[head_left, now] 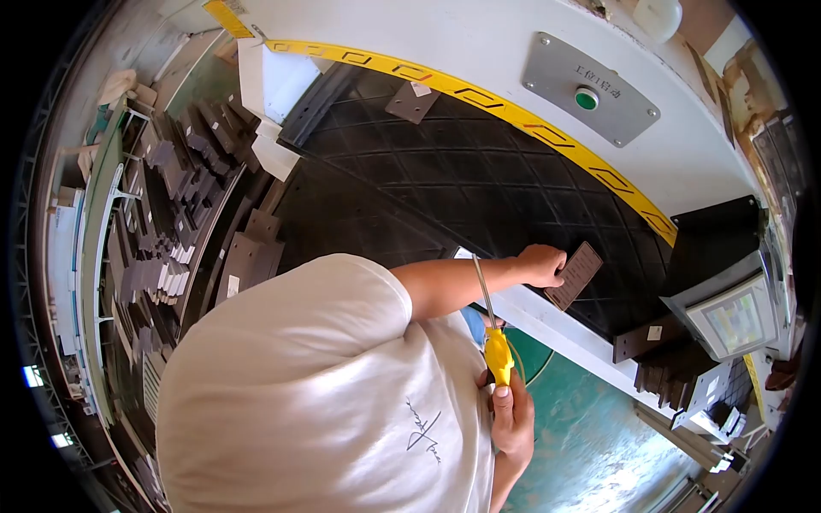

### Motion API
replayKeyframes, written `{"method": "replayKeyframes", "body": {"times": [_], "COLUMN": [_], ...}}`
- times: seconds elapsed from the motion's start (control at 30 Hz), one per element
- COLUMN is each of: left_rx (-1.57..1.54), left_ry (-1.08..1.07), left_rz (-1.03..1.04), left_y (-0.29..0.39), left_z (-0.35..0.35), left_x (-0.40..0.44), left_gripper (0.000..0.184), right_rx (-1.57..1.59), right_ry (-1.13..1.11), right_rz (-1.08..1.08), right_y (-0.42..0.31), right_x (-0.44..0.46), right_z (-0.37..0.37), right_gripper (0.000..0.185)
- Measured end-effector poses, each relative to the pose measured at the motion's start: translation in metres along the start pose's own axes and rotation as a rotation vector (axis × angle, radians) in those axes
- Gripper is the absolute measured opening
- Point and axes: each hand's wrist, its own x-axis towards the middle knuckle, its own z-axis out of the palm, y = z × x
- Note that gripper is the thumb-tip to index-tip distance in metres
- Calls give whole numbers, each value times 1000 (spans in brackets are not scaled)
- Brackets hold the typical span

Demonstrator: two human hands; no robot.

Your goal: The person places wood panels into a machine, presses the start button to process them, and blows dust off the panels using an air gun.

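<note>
Fingers of my left hand [540, 265]: bent, nearly closed, tips at the edge of a flat brown plate [578, 275]. Whether they pinch it or only touch it, I cannot tell. Right hand [513, 417]: fist closed around the handle of a yellow tool [498, 355], thumb along it, its thin metal rod pointing up past my left forearm.

Surface: black bed [462, 197] scored in a grid, bounded on my side by a pale rail [560, 327]. On its far part, a second dark plate [410, 104] with holes and a white sticker. Green, shiny floor [573, 419] below the rail. Left: rack [111, 218] loaded with dark metal pieces [184, 184]. Right: framed panel [731, 316] on a dark bracket, with a stack of dark pieces [667, 383] beneath.

Position: brown plate is over the bed near the rail, just right of the left fingertips, set slantwise; well apart from the right hand.

Writing: grey metal panel [552, 73] reads 工位1启动, above a green button [587, 99]. Brown plate's face bears pale lines, too small to read. Yellow strip [376, 60] carries dark outlined marks. Script on my white shirt [316, 376]: not legible.
</note>
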Motion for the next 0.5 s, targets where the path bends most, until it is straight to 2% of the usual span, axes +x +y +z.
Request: {"method": "replayKeyframes", "body": {"times": [0.1,0.2,0.3,0.33,0.43,0.5], "left_rx": [52,85,93,113,121,106], "left_ry": [-35,-33,44,142,63,59], "left_rz": [59,37,-92,-52,-96,-51], "left_y": [1,7,4,3,13,11], "left_z": [-5,-8,6,9,-1,-2], "left_x": [-3,-1,15,17,14,8], "left_gripper": [40,36,35,36,35,34], "right_rx": [6,23,23,21,23,48], "right_ry": [-5,-65,-78,-78,-84,-79], "right_rz": [13,63,75,76,65,46], "right_y": [1,1,4,5,6,5], "right_x": [-1,-4,-5,-6,-5,-5], "right_z": [-2,-9,-10,-10,-11,-9], "right_gripper": [58,57,56,56,56,56]}}
